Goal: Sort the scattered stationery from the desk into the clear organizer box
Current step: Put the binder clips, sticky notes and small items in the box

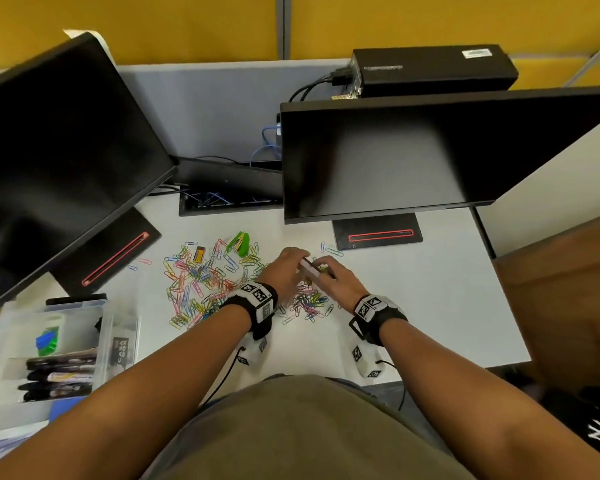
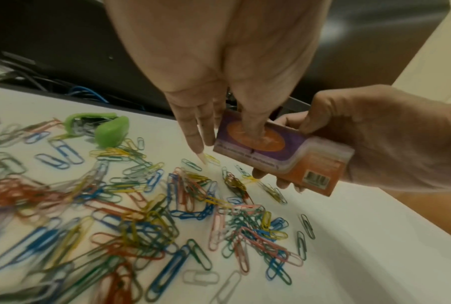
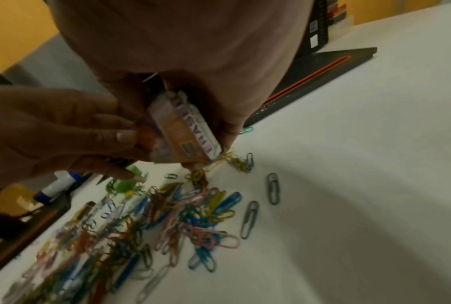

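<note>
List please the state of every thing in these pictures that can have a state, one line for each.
eraser pack: lifted off the desk, held between both hands.
right hand: grips the pack's end.
left hand: thumb presses the pack's face, fingers straight.
paper clips: scattered loose on the desk.
green stapler: lying among the clips.
clear organizer box: open, markers inside.
monitors: screens dark.

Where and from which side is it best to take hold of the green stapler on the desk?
Probably from above, thumb and fingers across the green stapler's narrow sides near its middle. It lies flat on the desk, apart from both hands, with paper clips crowding its near side.
</note>
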Demonstrator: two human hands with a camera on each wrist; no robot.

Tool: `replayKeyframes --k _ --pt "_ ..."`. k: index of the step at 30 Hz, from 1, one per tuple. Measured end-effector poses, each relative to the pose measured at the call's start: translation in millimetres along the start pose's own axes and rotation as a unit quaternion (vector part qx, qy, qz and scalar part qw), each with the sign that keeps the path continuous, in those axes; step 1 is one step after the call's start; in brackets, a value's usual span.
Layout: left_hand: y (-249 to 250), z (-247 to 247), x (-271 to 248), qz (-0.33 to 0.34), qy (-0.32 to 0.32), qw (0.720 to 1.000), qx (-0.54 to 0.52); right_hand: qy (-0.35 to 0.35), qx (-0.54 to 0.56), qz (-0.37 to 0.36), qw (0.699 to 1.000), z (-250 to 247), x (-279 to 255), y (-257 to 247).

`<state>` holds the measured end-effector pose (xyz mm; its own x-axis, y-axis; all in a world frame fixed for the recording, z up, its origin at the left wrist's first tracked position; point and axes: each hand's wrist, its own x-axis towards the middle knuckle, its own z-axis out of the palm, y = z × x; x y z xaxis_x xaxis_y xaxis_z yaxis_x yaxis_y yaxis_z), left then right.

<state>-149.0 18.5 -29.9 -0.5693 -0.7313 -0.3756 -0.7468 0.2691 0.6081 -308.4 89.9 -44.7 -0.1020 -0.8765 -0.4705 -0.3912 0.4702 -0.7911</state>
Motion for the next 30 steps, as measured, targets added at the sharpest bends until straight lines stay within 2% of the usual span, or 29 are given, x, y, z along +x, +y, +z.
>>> replayKeyframes --k 3,7,10,12,16,23,30 --pt "-14 -10 -8 -0.011 0.025 0.999 -0.024 -0.025 0.055 0.004 0.998 11 1 -13" --pt "-35 -25 -27 -0.033 0.035 0.998 -0.043 -0.053 -0.017 -0.027 0.998 23 3 -28" --pt "-50 -37 -44 -0.084 0.052 0.993 -0.069 -0.079 -0.071 -0.029 0.994 36 1 -33" --pt "-61 -46 -56 -0.116 0.067 0.985 -0.109 -0.094 -0.123 -0.059 0.986 47 -1 -39" --pt "-81 -64 -81 -0.152 0.116 0.972 -0.134 -0.120 -0.152 -0.118 0.974 77 -6 -62" --pt "-124 -91 -131 -0.238 0.213 0.933 -0.168 -0.156 -0.170 -0.191 0.954 132 -8 -102" --pt "-174 -121 -182 -0.303 0.295 0.888 -0.182 -0.145 -0.136 -0.259 0.945 180 -6 -154"
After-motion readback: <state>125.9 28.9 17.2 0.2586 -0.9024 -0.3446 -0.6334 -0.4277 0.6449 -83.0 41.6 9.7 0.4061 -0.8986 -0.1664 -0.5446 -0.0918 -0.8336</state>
